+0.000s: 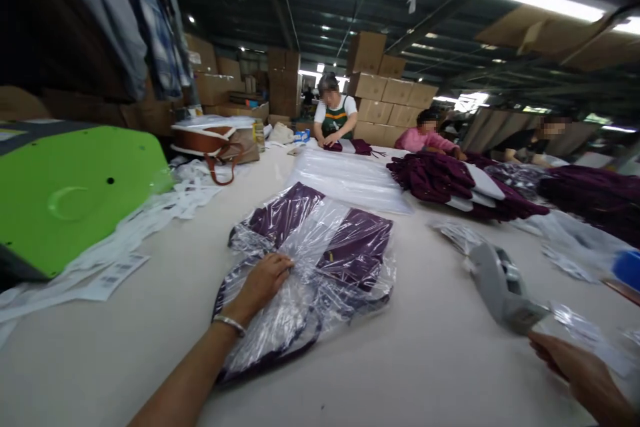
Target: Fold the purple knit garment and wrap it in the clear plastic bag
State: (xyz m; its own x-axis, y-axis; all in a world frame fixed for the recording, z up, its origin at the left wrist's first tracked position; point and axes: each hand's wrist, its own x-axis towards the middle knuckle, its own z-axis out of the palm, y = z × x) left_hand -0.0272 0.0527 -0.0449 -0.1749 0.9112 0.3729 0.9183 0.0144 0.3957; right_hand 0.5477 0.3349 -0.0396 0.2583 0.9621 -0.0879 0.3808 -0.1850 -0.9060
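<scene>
A folded dark purple garment (357,240) lies inside a clear plastic bag (287,320) on the table before me, a pale strip across its middle. My left hand (267,280) presses its closed fingers onto the gathered plastic at the bag's centre, where creases meet. At the right, a grey tape dispenser (495,287) stands on the table. My right hand (575,363) is at the dispenser's near end, fingers pressed together; anything between the fingertips is too small to make out.
A green machine (85,193) stands at left beside printed label strips (120,273). Clear bags (345,177) are stacked beyond the garment. Purple garments (435,177) are heaped at right. A brown bag (205,140) sits back left. Several co-workers, one in a green apron (335,120), stand across the table.
</scene>
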